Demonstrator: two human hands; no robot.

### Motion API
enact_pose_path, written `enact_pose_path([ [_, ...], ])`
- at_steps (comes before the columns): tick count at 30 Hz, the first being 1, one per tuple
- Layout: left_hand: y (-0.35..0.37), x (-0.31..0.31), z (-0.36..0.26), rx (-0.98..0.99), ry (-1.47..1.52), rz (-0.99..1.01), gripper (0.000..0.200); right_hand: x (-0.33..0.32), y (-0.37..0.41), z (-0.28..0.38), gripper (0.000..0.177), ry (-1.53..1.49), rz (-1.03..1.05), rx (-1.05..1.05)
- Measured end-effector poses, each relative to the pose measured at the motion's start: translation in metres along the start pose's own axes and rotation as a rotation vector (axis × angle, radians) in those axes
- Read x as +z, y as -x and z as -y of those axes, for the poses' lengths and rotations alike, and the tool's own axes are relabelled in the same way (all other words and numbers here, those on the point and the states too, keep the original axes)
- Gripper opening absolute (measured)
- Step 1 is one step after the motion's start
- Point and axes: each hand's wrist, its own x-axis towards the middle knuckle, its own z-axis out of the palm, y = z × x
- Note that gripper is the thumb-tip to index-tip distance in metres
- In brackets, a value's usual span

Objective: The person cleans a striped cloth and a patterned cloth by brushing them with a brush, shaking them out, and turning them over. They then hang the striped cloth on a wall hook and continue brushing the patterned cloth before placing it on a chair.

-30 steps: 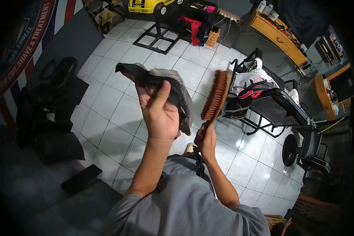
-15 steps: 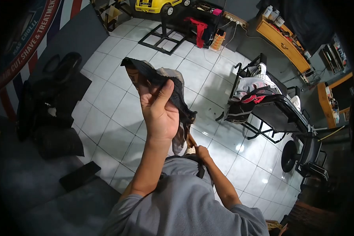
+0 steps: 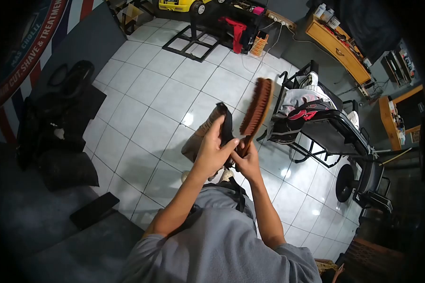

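Note:
A brush (image 3: 259, 107) with a wooden back and reddish-brown bristles stands upright from my right hand (image 3: 249, 163), whose fingers are wrapped round its handle. The bristles face left, towards the cloth. My left hand (image 3: 213, 153) grips a brownish-grey cloth (image 3: 193, 144) by its black band (image 3: 227, 125). Below that hand the cloth hangs in folds, partly hidden behind my wrist. Both hands meet in front of my waist, with the left thumb right at the fingers of the right hand.
On the right stands a black reclining chair (image 3: 328, 129) with clothes on it. Wooden drawer shelves (image 3: 337, 49) line the wall behind. A black metal frame (image 3: 191, 43) is on the tiled floor ahead, near a yellow toy car (image 3: 182, 4). Dark seats (image 3: 63, 170) are at left.
My left hand has come down and towards me with the cloth. My right hand has risen from beside my waist, bringing the brush up in front of me beside the cloth.

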Motion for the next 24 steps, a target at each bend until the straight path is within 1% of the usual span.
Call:
enact_pose_path([
  [3,0.007,-0.036,0.002,0.025,-0.620,0.116,0.051,-0.008,0.010,-0.005,0.023,0.258,0.017,-0.024],
  [4,0.009,-0.049,0.004,-0.061,-0.624,0.154,0.049,-0.010,0.017,-0.008,0.017,0.259,0.014,0.029],
  [5,0.013,-0.060,0.007,-0.148,-0.625,0.192,0.048,-0.015,0.023,-0.013,0.018,0.372,0.010,-0.016],
  [7,0.024,-0.084,0.004,-0.083,-0.874,0.204,0.049,-0.031,0.030,-0.027,0.020,0.597,-0.003,-0.111],
  [9,0.042,-0.125,0.033,-0.061,-0.993,0.127,0.050,-0.059,0.036,-0.047,0.020,0.817,-0.012,-0.161],
  [11,0.061,-0.153,0.033,-0.261,-1.266,-0.006,0.049,-0.082,0.046,-0.046,0.020,0.796,0.060,-0.021],
  [13,0.088,-0.192,0.057,-0.156,-1.403,-0.119,0.049,-0.098,0.056,-0.049,0.018,0.796,0.210,0.140],
  [15,0.096,-0.199,0.071,-0.237,-1.495,-0.102,0.040,-0.110,0.067,-0.072,0.018,0.816,0.390,0.295],
  [16,0.100,-0.204,0.078,-0.279,-1.542,-0.099,0.036,-0.109,0.065,-0.078,0.019,0.872,0.483,0.412],
  [17,0.102,-0.213,0.093,-0.272,-1.569,-0.079,0.040,-0.109,0.061,-0.082,0.021,0.926,0.564,0.637],
  [19,0.104,-0.236,0.135,-0.257,-1.624,-0.036,0.048,-0.115,0.063,-0.115,0.018,1.335,0.628,0.361],
  [20,0.102,-0.246,0.151,-0.326,-1.616,-0.012,0.043,-0.122,0.061,-0.143,0.016,1.403,0.501,0.357],
  [21,0.097,-0.250,0.154,-0.350,-1.633,-0.006,0.041,-0.129,0.057,-0.169,0.014,1.466,0.374,0.352],
  [22,0.089,-0.254,0.154,-0.377,-1.651,-0.002,0.038,-0.133,0.048,-0.182,0.016,1.488,0.238,0.295],
  [23,0.079,-0.259,0.153,-0.406,-1.672,0.000,0.036,-0.138,0.036,-0.189,0.018,1.454,0.110,0.285],
  [24,0.065,-0.264,0.151,-0.352,-1.655,-0.078,0.031,-0.144,0.018,-0.188,0.018,1.404,0.021,0.213],
])
